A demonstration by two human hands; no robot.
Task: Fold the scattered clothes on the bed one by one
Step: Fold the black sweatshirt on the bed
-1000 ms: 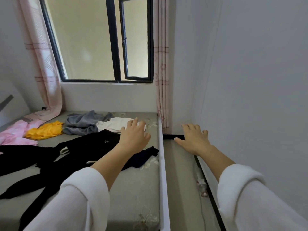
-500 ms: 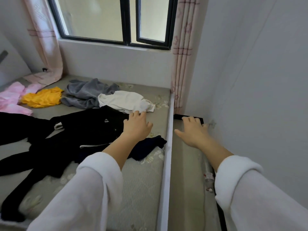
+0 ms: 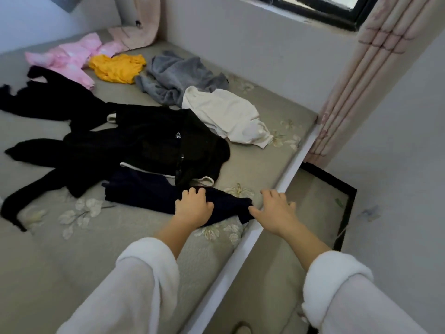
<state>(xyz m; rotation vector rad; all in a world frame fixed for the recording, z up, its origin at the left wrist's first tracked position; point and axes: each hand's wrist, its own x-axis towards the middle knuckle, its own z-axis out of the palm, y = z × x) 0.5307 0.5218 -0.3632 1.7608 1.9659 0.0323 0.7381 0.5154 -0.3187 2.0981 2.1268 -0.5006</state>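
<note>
Grey flowered bedding covers the bed [image 3: 72, 249], which fills the left and middle of the view, with a white rail [image 3: 240, 259] along its right edge and a narrow gap between it and the wall. Nearest are two white fleecy sleeves, pushed up the forearms. The left hand [image 3: 193, 208] lies palm down on the near right end of a navy garment [image 3: 144, 191], its fingers bent onto the cloth; whether they have caught it or only rest there I cannot tell. The right hand [image 3: 274, 210] is spread flat and holds nothing, fingers over the rail, thumb touching the navy garment's right corner. That garment lies crumpled near the bed's right edge, and the hem of a black jacket [image 3: 156, 145] lies over its far side, so the two overlap. Left of the jacket, touching it, sprawl black trousers [image 3: 48, 102], with more black cloth trailing toward the near left. Just beyond the jacket's right shoulder is a white garment [image 3: 226, 114], and behind that, touching it, a grey one [image 3: 178, 75] in a heap. Further left sit a yellow garment [image 3: 118, 67] and a pink one [image 3: 72, 54], side by side. A pink curtain [image 3: 361, 75] hangs at the far right corner, another curtain end [image 3: 139, 32] pools on the bed at the far left, and a black window frame [image 3: 325, 10] runs above the far wall.
</note>
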